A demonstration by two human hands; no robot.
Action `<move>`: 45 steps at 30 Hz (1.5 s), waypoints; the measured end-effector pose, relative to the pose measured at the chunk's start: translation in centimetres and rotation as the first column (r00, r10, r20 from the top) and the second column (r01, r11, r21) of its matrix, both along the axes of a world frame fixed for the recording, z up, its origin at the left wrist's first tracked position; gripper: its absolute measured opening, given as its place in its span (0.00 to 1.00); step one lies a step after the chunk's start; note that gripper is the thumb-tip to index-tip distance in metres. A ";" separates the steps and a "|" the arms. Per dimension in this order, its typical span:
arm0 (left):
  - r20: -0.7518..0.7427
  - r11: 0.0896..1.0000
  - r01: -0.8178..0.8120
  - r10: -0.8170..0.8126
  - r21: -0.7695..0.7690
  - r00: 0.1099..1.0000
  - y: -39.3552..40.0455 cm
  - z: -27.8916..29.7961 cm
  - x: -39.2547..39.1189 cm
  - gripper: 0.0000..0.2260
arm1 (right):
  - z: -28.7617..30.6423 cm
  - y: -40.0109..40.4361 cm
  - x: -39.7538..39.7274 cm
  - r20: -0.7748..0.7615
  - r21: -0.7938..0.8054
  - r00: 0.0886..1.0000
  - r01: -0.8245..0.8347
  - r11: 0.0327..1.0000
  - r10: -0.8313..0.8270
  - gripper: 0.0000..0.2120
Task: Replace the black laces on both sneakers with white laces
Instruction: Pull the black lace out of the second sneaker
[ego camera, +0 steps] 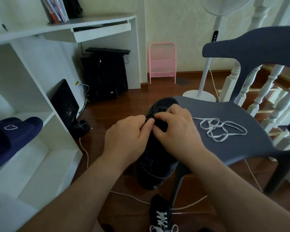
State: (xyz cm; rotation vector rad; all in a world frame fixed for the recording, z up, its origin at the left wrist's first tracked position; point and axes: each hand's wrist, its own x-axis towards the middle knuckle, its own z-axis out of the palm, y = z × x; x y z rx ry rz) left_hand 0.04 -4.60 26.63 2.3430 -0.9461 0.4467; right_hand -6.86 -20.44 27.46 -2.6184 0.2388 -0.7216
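Observation:
A black sneaker [155,163] lies in front of me, its toe resting on the left edge of the grey chair seat [224,131]. My left hand [126,136] and my right hand [172,129] meet over its tongue, and both pinch the black lace [149,116] near the upper eyelets. A loose white lace [223,128] lies coiled on the chair seat to the right of my right hand. A second black sneaker [161,213] with white laces stands on the floor at the bottom of the view.
A white shelf unit [40,131] on the left holds a dark blue slipper [10,136]. A computer tower [105,76] stands under the desk. A fan base [199,95] and a white stair railing [266,91] are behind the chair. A white cable [129,195] runs across the wooden floor.

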 end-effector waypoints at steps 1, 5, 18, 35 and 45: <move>-0.007 1.000 0.010 -0.010 0.001 1.000 -0.1 -0.1 -0.1 0.21 | 0.0 0.1 0.1 0.020 -0.045 1.000 -0.003 0.999 0.004 0.11; -0.034 1.000 -0.002 0.002 -0.018 0.999 0.1 -0.1 0.4 0.21 | 0.3 -0.6 0.2 0.077 0.041 0.997 0.019 0.999 -0.022 0.08; 0.048 1.000 0.001 -0.001 -0.001 0.999 0.7 -0.2 1.1 0.18 | 1.3 -1.3 -0.8 0.088 0.170 0.995 -0.053 0.984 0.038 0.12; 0.005 0.999 -0.023 0.023 -0.022 1.000 1.4 -0.6 1.9 0.20 | 1.0 -5.3 -0.7 -0.112 0.313 0.976 0.211 0.926 -0.184 0.08; -0.004 1.000 -0.022 0.022 0.015 1.000 0.4 -0.7 1.1 0.19 | 1.2 0.1 -0.1 -0.014 -0.008 1.000 0.025 1.000 -0.026 0.11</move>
